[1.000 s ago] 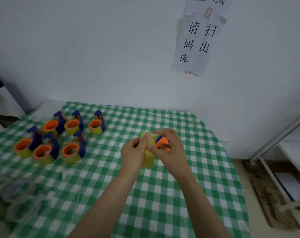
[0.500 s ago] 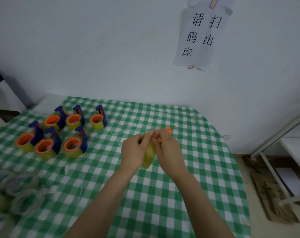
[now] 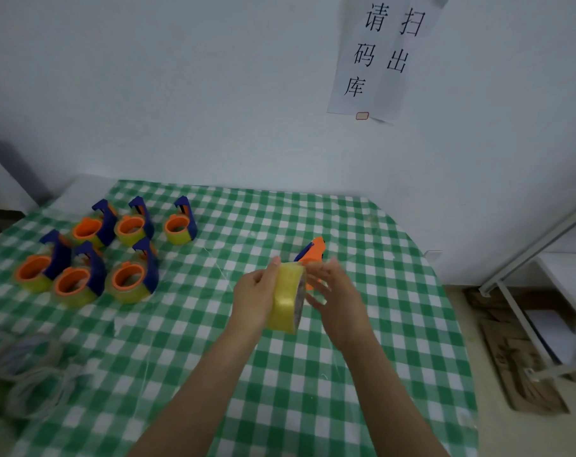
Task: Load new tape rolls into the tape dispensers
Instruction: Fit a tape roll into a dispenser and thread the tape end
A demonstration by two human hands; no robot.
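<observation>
My left hand (image 3: 255, 296) grips a yellow tape roll (image 3: 285, 298) held on edge above the middle of the checked table (image 3: 362, 374). Against the roll's right face sits an orange and blue dispenser (image 3: 311, 253), its tip sticking up behind my fingers. My right hand (image 3: 336, 291) is at that side with fingers spread and blurred; whether it holds the dispenser is unclear. Several loaded dispensers (image 3: 131, 278) with yellow rolls stand in a group at the back left.
Clear wrapped tape rolls (image 3: 26, 374) lie at the table's near left edge. A white wall with a paper notice (image 3: 382, 57) rises behind. A white metal shelf frame (image 3: 524, 291) and cardboard (image 3: 517, 364) stand on the floor to the right.
The roll has turned so its yellow band faces me and has dropped slightly. My right fingers have spread apart beside it, and more of the dispenser's tip shows above them.
</observation>
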